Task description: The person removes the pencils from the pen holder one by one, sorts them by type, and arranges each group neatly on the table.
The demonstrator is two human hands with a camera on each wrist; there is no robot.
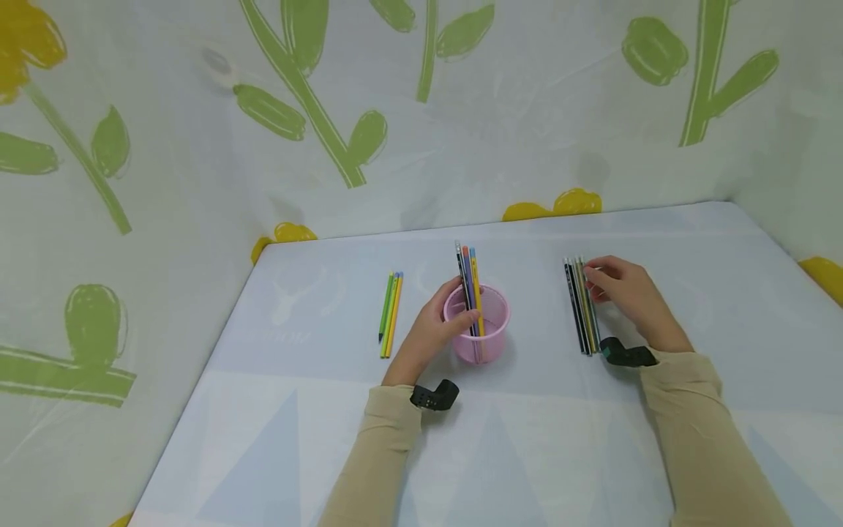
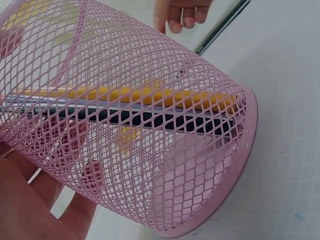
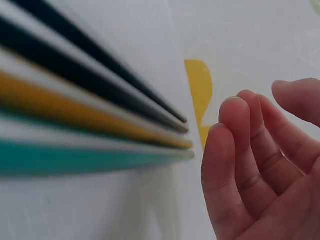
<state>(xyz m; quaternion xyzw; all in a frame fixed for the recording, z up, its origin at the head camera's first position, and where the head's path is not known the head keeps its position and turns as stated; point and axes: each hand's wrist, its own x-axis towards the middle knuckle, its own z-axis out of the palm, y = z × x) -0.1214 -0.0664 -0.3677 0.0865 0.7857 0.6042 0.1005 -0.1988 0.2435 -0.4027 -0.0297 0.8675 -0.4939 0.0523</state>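
Observation:
My left hand [image 1: 428, 333] grips a pink mesh pencil cup [image 1: 498, 340] at its left side, thumb over the rim. Inside the cup lean a black pencil [image 1: 459, 263], a purple pencil [image 1: 469, 282] and a yellow pencil [image 1: 477, 278]; the left wrist view shows them through the mesh. To the right, my right hand [image 1: 622, 289] hovers by the far ends of a row of pencils, its fingers loosely bent and thumb apart, holding nothing. In the right wrist view this row has dark pencils [image 3: 95, 65], a yellow pencil [image 3: 90, 107] and a teal pencil [image 3: 75, 159].
Left of the cup lie a green pencil [image 1: 386, 307] and yellow pencils [image 1: 394, 315], side by side. All stand on a table [image 1: 316, 410] with a pale patterned cover. Behind it hangs a white sheet [image 1: 461, 161] with green plants and yellow flowers.

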